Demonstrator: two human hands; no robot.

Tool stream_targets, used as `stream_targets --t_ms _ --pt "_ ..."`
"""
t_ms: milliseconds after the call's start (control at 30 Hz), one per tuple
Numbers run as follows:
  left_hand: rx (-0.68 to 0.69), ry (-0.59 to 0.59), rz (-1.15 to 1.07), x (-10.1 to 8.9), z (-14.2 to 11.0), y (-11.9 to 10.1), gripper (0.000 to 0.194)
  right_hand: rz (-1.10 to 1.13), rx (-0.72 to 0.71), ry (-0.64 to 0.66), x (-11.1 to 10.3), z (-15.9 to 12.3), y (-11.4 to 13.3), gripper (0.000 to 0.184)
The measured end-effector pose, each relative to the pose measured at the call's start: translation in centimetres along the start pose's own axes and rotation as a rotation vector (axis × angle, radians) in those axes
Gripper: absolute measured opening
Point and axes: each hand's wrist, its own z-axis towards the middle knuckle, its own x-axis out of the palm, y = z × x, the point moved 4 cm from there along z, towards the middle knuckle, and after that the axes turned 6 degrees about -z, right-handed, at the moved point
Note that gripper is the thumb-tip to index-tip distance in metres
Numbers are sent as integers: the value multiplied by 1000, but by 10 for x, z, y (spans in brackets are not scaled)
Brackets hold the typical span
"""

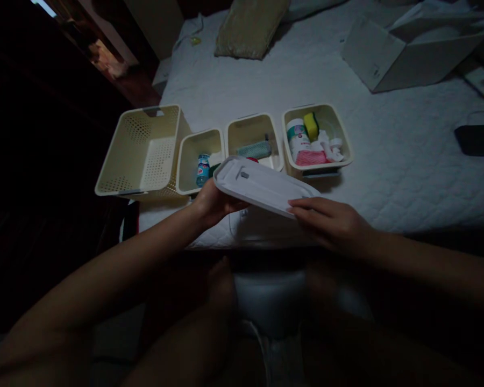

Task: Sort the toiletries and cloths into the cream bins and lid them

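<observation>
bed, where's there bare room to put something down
The bed has a wide bare patch bordered by the right bin, the white box and the black object. Another lies between the middle bins and the tan cushion. The near edge is crowded: bins, a white tray, left hand and right hand.

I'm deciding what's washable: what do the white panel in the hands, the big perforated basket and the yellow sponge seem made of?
White panel: probably hard plastic, smooth, satin; molded-looking ridges and a raised rim.
Big basket: likely rigid plastic, matte-looking, with regular holes through its walls.
Yellow sponge: probably foam, dull; the darker side may be scouring fibre.
</observation>
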Motion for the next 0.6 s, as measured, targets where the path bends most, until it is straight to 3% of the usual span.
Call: stream_targets --t_ms 167,267,400,600 --pt "-331 67 -389 -8 -14 47 42 -30 -290 11 28 -21 14 31" --pt "-526 55 -422 -11 -16 84 24 -44 -406 77 39 -25 18 30" --pt "-514 71 -400 -9 -10 117 19 -76 -475 146 52 -28 21 27" --pt "-522 76 -311 -3 -15 134 14 -100 -494 197 72 -44 30 29"
